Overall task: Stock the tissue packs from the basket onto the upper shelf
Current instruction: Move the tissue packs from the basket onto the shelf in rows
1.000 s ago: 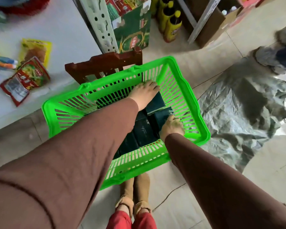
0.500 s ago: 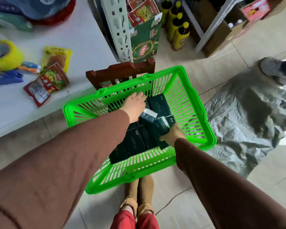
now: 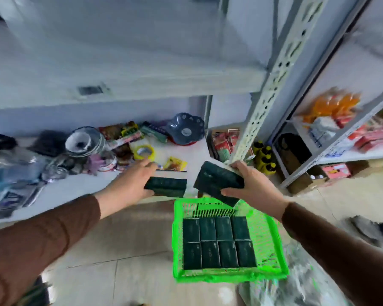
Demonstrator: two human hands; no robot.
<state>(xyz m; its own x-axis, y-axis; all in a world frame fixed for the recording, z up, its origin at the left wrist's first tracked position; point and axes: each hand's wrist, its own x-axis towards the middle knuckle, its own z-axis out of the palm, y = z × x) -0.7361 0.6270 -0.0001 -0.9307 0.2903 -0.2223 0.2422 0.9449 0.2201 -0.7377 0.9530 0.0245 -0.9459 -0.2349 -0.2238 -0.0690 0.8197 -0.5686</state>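
While both hands are raised clear of the green basket [image 3: 272, 244], each carries dark green tissue packs. The left-hand packs [image 3: 167, 186] look like two stacked flat, long axis roughly level and running left to right; the left hand [image 3: 128, 184] is closed on their left end, fingers over the top, thumb under. The right-hand pack [image 3: 217, 181] is tilted, long axis sloping down to the right; the right hand [image 3: 250, 186] clamps its right end, fingers [image 3: 238, 165] curled over the upper edge and thumb along the lower edge. There may be more than one pack in that grip; motion blur prevents a count.

Key relation: the upper shelf [image 3: 142, 85] lies above and ahead of both grips, its front edge running left to right, so the left-hand packs are already near parallel to it, while the right-hand pack would need levelling. Left hand sits under the open span of the shelf; right hand is just beside the perforated upright post [image 3: 272, 89], which could snag a lift on that side.

Eight tissue packs remaining in basket [image 3: 219, 241], lying flat in two rows of four. Basket on the tiled floor, below and between the hands. Lower shelf [image 3: 75, 186], cluttered with sundries, lies behind the left hand.

Judgement: carry stage, placement not yet done.
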